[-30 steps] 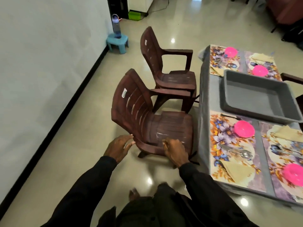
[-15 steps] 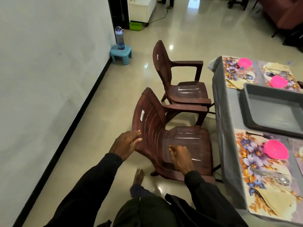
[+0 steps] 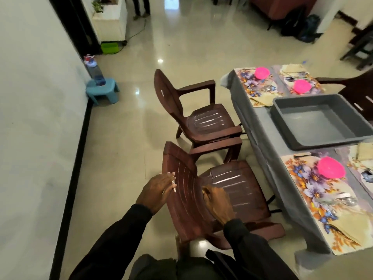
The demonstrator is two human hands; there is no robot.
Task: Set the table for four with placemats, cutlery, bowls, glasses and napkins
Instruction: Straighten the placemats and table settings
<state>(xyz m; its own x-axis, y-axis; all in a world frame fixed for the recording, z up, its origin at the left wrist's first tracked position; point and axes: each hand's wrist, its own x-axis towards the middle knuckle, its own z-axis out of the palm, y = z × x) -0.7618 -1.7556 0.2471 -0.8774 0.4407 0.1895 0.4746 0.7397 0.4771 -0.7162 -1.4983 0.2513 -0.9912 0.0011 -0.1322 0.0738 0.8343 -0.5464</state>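
My left hand (image 3: 158, 191) lies with straight fingers against the back of the near brown plastic chair's (image 3: 232, 184) backrest. On the front of that backrest rests my right hand (image 3: 218, 201). The chair stands beside the grey-clothed table (image 3: 260, 136). A floral placemat (image 3: 302, 178) on the near part of the table carries a pink bowl (image 3: 331, 167), cutlery (image 3: 343, 201) and a beige napkin (image 3: 341, 227). Two more pink bowls (image 3: 261, 72) (image 3: 302, 86) sit on placemats at the far end. I see no glasses.
A second brown chair (image 3: 210, 122) stands just beyond the near one, against the table. A grey tub (image 3: 327, 144) sits mid-table. By the white wall on the left, a blue stool (image 3: 103, 91) holds a water bottle (image 3: 94, 71). Bags lie far right.
The view has risen and shifted left, showing more of the room. Both hands stay on the near chair's backrest, and the chair sits closer to the table and more upright.
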